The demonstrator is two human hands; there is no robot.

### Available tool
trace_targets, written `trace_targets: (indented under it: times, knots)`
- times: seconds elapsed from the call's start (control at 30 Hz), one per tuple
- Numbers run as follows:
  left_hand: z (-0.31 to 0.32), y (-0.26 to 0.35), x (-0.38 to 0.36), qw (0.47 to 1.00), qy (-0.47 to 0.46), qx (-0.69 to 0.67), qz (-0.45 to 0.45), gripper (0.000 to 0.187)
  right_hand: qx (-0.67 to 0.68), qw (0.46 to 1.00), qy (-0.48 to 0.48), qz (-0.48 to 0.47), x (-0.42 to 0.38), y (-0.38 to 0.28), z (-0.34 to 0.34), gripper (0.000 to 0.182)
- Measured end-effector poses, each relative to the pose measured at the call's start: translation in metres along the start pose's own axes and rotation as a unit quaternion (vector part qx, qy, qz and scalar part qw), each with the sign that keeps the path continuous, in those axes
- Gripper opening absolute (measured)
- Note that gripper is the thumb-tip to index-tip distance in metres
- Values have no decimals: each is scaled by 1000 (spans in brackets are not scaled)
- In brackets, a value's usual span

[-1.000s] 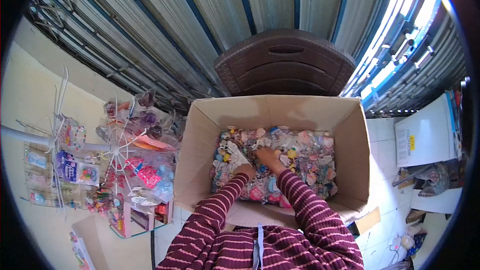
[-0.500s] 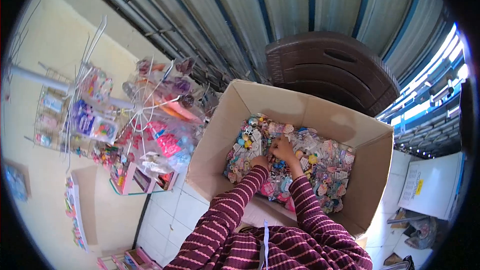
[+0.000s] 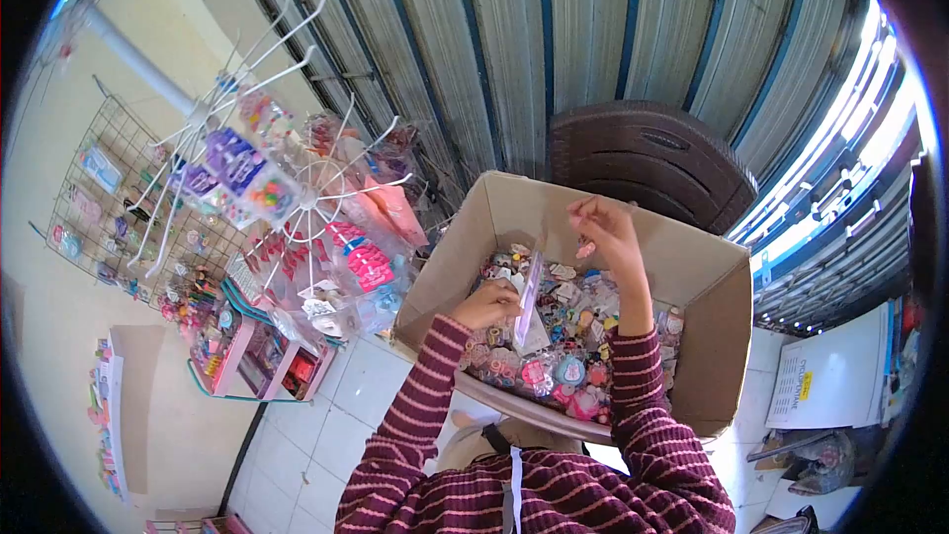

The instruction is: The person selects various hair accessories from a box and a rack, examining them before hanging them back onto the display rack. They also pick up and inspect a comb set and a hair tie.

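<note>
My left hand (image 3: 486, 305) is closed on the edge of a flat plastic packet (image 3: 529, 299), thin and purplish, held upright above the box. A pale card-like piece (image 3: 536, 334) shows just under it. My right hand (image 3: 605, 229) is raised near the far wall of the box with its fingers pinched together. A small pink trinket (image 3: 585, 249) hangs at those fingers; its exact kind is too small to tell. Below both hands, the cardboard box (image 3: 714, 361) holds a heap of small packaged trinkets (image 3: 568, 371) in pink, blue, yellow and white.
A brown plastic chair (image 3: 652, 153) stands behind the box, before a corrugated metal shutter (image 3: 593, 30). To the left are a white hook rack (image 3: 311, 200) hung with bagged goods, a wire grid (image 3: 124, 198) and a pink shelf (image 3: 232, 361). A white carton (image 3: 828, 371) sits right.
Both hands have risen out of the heap and moved apart, the right one up and away. The left hand now holds a flat packet, the right a small pink trinket. The view has shifted.
</note>
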State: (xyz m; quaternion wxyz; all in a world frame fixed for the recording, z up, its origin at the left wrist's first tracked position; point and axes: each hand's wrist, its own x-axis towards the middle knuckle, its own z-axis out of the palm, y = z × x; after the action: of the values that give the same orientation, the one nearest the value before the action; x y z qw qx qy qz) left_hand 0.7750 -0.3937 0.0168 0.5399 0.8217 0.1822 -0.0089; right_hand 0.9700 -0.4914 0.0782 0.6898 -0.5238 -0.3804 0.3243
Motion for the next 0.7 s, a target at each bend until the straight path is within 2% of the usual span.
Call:
trace_targets:
  times: [0.03, 0.07, 0.1, 0.17, 0.23, 0.3, 0.47, 0.57, 0.63, 0.7]
  knots:
    - [-2, 0, -11, 993, 71, -48, 86, 15, -7, 1000, -4, -4, 0, -17, 8, 7]
    - [-5, -3, -21, 985, 86, -52, 141, 12, 39, 999, 6, -17, -1, -33, 18, 7]
    - [-6, 0, -30, 983, 92, -56, 146, 12, 85, 996, 15, -31, -1, -48, 26, 7]
    - [-7, 5, -50, 951, 135, -260, 94, 12, 103, 993, 26, -46, -2, -71, 41, 9]
    - [-6, 10, -65, 934, 156, -301, 113, 13, 205, 967, 49, -144, -4, -88, 58, 13]
    - [-9, 14, -83, 906, 195, -349, 136, 16, 214, 965, 19, -154, -9, -101, 70, 17]
    - [-12, 8, -154, 882, 219, -369, 192, 15, 196, 961, -64, -186, -37, -132, 118, 23]
    - [-13, -1, -203, 882, 279, -320, 202, 12, 179, 959, -94, -197, -49, -136, 149, 25]
    - [-18, 1, -241, 891, 281, -270, 233, 14, 220, 943, -133, -212, -57, -137, 170, 25]
    - [-21, -2, -275, 878, 311, -269, 244, 18, 245, 935, -150, -210, -62, -134, 195, 24]
